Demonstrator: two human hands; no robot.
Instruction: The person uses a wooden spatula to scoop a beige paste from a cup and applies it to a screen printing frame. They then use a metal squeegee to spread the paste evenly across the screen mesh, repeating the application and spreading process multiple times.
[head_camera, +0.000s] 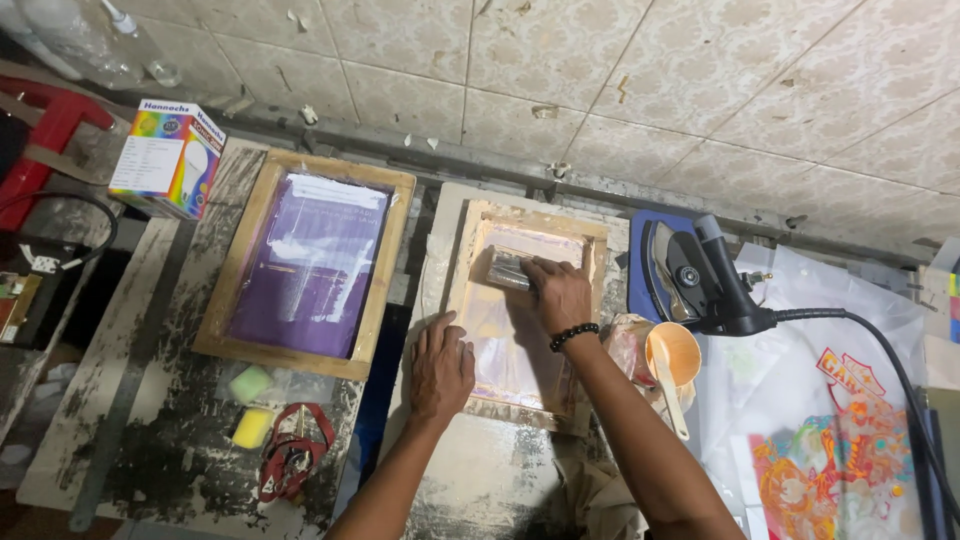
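Pressing down at the centre of the frame, the left hand (441, 366) lies flat, fingers spread, on the left edge of a small wooden printing screen (470, 300). The right hand (559, 294), wearing a dark bead bracelet (573, 335), is clamped on a squeegee (508, 270) set against the mesh near the screen's upper end. Left of it on the stained surface (150, 400) lies a larger purple-meshed screen (308, 263). At right are an orange cup (674, 352) and a black iron (700, 280).
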